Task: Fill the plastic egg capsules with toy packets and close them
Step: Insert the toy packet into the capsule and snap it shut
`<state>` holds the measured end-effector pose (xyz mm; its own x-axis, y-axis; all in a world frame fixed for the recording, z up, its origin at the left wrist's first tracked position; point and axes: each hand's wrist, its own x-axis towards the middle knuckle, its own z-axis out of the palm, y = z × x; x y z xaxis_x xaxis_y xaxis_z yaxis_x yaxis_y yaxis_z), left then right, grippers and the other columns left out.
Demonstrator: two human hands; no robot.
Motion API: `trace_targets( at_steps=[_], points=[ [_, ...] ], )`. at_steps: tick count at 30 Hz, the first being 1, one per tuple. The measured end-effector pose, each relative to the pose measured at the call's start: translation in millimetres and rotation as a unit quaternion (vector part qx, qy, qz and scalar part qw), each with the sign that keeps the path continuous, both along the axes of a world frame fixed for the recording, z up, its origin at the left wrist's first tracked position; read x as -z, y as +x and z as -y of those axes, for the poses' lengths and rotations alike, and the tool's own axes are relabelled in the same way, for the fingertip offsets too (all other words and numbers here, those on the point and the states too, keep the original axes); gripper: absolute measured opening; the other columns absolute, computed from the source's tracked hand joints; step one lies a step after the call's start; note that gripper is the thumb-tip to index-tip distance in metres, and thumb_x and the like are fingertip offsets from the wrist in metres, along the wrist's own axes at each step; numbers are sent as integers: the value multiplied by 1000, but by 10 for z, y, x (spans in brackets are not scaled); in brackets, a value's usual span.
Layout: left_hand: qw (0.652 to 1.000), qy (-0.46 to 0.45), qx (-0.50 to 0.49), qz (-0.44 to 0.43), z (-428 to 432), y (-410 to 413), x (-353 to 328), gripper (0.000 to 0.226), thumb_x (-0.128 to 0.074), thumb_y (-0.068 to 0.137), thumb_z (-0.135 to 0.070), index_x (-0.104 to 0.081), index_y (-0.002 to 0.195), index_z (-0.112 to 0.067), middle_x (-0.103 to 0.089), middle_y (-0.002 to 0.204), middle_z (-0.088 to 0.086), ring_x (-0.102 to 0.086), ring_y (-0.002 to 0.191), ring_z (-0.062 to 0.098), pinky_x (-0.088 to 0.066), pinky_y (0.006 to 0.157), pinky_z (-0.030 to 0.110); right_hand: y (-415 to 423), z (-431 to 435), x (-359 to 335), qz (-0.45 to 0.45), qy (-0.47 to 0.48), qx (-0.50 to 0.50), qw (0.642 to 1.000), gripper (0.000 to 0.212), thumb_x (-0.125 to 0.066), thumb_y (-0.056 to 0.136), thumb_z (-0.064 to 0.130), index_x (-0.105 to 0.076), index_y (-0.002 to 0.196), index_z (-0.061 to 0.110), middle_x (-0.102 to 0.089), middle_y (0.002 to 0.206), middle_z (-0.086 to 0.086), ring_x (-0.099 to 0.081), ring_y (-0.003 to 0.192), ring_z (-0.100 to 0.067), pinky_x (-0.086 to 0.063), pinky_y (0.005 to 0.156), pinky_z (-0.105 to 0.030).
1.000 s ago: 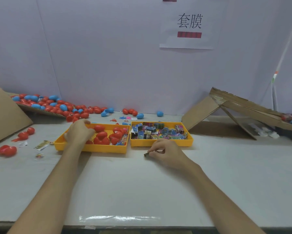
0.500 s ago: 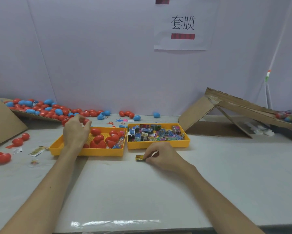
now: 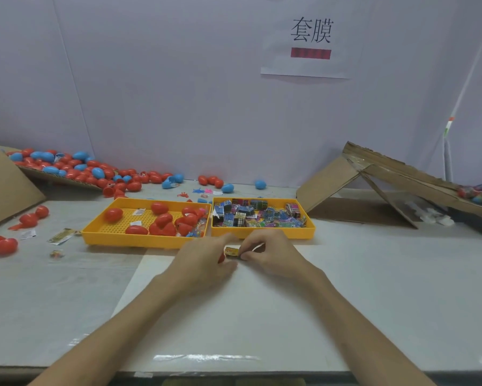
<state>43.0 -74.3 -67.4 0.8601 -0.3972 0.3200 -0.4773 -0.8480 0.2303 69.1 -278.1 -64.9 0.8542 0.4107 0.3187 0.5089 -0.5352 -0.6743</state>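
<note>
From the head view, both hands meet at the middle of the bench (image 3: 373, 288), just on the near side of two yellow trays. The right hand (image 3: 270, 254) pinches a small yellow toy packet (image 3: 232, 251) between thumb and fingertips. The left hand (image 3: 203, 263) is curled, and a sliver of a red egg capsule (image 3: 221, 259) shows under its fingers, touching or almost touching the packet; most of the capsule is hidden.

The left tray (image 3: 139, 241) holds red capsules and a few packets. The right tray (image 3: 262, 234), touching it, is full of coloured packets. More red and blue loose capsules (image 3: 75, 168) lie heaped toward the far left corner, with a few near the left edge. Folded cardboard (image 3: 373, 179) stands at the far right, and a paper sign (image 3: 312, 37) hangs on the wall.
</note>
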Motion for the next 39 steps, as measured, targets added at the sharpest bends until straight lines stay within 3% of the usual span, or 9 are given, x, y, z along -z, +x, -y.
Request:
trace_targets(
  at_steps=[3,9,17,26,34,39],
  points=[
    [999,7,-32,0,-5,50,75,39,-55,96,-55,-53,133,-45,-55,80,-17,-65,93,16,-42,69,32,2,-3,-15,1,-8,-1,1000,18,-78,80,6,-79,79,23,-71,85,9,-67,82,-6,-54,73,-19],
    [999,-34,-28,-17,-13,157,54,25,-61,94,-51,-67,118,-47,-49,70,-22,-49,68,0,-34,56,24,-9,33,-54,-11,-41,-9,999,8,-79,83,14,-80,82,21,-69,92,9,-63,90,-9,-55,77,-28],
    [999,-25,-22,-36,-48,179,25,21,-61,93,-55,-66,112,-46,-52,73,-20,-49,72,2,-35,59,27,-20,114,-121,-62,-50,-4,997,16,-78,84,16,-78,77,30,-67,98,8,-63,97,-9,-55,91,-40],
    [999,-8,-23,-26,-28,165,18,23,-59,94,-56,-65,114,-45,-51,73,-20,-53,77,8,-34,58,26,6,199,-170,-74,-77,-9,994,23,-79,83,19,-76,72,39,-69,95,7,-65,90,-10,-57,85,-36],
    [999,-45,-21,-21,-50,101,42,20,-65,93,-50,-70,112,-42,-57,75,-17,-55,75,5,-43,61,28,9,140,-136,-62,-45,15,997,12,-78,84,13,-79,81,25,-75,83,6,-68,76,-4,-54,70,-20],
    [998,-55,-27,-24,-45,93,37,23,-67,92,-52,-71,112,-43,-56,75,-19,-55,78,5,-42,62,27,5,93,-119,-47,-46,14,998,12,-75,85,11,-80,82,22,-76,82,8,-68,80,-6,-54,72,-20]
  ],
)
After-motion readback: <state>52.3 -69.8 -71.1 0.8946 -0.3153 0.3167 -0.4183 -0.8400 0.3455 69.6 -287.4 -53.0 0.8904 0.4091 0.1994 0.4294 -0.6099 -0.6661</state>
